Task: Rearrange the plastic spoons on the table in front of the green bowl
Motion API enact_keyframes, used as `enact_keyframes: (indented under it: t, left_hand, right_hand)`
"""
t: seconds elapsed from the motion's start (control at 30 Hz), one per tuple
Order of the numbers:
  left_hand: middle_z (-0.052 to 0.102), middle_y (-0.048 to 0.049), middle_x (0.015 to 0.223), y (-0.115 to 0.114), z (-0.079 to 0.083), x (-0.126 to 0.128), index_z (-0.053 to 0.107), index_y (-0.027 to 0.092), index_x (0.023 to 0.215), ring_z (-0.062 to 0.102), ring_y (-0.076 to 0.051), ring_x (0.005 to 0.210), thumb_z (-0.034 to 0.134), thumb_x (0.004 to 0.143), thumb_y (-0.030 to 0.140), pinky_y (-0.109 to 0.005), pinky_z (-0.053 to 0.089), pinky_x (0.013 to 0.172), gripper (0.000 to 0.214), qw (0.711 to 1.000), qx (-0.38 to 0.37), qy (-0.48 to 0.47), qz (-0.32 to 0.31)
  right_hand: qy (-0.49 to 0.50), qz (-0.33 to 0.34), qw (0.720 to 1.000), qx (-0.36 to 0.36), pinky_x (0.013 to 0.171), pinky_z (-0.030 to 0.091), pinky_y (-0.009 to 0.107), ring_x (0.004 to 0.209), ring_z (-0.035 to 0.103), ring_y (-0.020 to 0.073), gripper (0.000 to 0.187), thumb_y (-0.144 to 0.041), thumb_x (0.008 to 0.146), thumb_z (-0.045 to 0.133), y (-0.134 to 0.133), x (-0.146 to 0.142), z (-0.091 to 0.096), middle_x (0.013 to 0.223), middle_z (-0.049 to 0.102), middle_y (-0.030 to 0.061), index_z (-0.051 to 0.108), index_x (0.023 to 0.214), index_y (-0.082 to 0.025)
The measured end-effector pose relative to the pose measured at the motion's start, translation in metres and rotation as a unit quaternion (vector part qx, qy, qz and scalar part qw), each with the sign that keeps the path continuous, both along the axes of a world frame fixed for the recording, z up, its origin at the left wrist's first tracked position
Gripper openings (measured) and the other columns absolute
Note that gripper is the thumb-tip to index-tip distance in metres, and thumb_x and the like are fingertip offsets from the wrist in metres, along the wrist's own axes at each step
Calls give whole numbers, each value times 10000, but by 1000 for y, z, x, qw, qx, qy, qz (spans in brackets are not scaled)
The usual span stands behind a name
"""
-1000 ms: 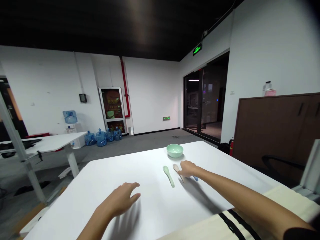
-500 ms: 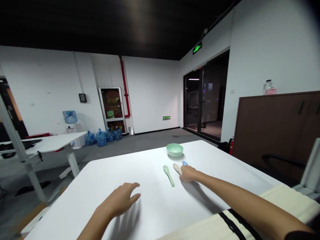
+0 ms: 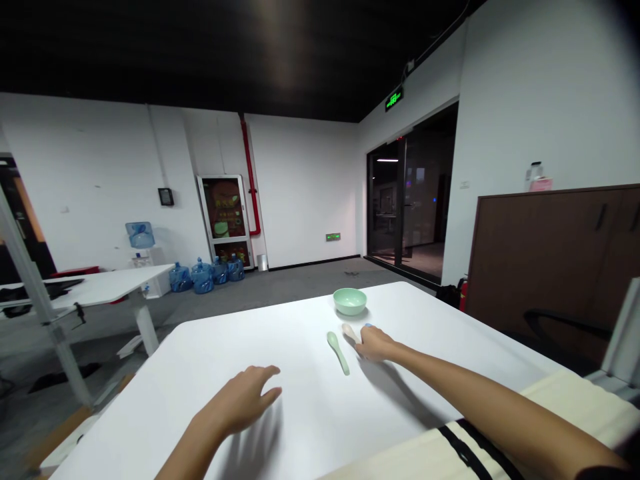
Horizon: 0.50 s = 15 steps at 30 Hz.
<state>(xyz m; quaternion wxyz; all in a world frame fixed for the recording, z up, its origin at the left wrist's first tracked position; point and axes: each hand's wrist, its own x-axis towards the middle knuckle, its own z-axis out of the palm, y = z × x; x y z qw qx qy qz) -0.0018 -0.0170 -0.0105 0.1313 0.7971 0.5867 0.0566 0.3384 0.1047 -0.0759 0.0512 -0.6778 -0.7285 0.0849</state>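
Note:
A mint-green bowl (image 3: 349, 301) stands on the white table (image 3: 300, 413) near its far edge. In front of it lies a green spoon (image 3: 338, 351). To its right my right hand (image 3: 375, 344) is closed on the handle of a beige spoon (image 3: 349, 331), whose head pokes out to the left. A blue spoon (image 3: 369, 326) peeks out just behind the hand. My left hand (image 3: 245, 400) rests flat on the table nearer to me, fingers stretched out, holding nothing.
A dark wooden cabinet (image 3: 550, 253) and a black chair (image 3: 560, 333) stand to the right. A second white desk (image 3: 95, 283) is at the left, with blue water jugs (image 3: 203, 275) and a glass doorway (image 3: 405, 207) behind.
My right hand has shifted slightly away from me, taking the beige spoon with it; the spoon's head now lies further left. The left hand has not moved.

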Motion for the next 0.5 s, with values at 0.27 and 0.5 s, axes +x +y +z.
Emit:
enact_keyframes:
  t: [0.27,0.5]
  left_hand:
    - [586,-71,1263,2,-2,-2,520,304,1269,520,-277,1160,370,825,628,-396,407,945,569,1000,-2,0,-6]
    - [583,-70,1265,5,-2,-2,517,301,1271,523,-282,1159,372,823,627,-401,401,953,573,1000,-13,3,1]
  right_hand:
    - [-10,-7,998,59,569,360,250,745,613,201,317,-413,832,453,7,-2,18,853,655,99,637,794,-158]
    - [-22,-68,989,129,635,396,277,837,617,238,321,-406,847,439,53,0,56,943,663,122,644,857,-159]
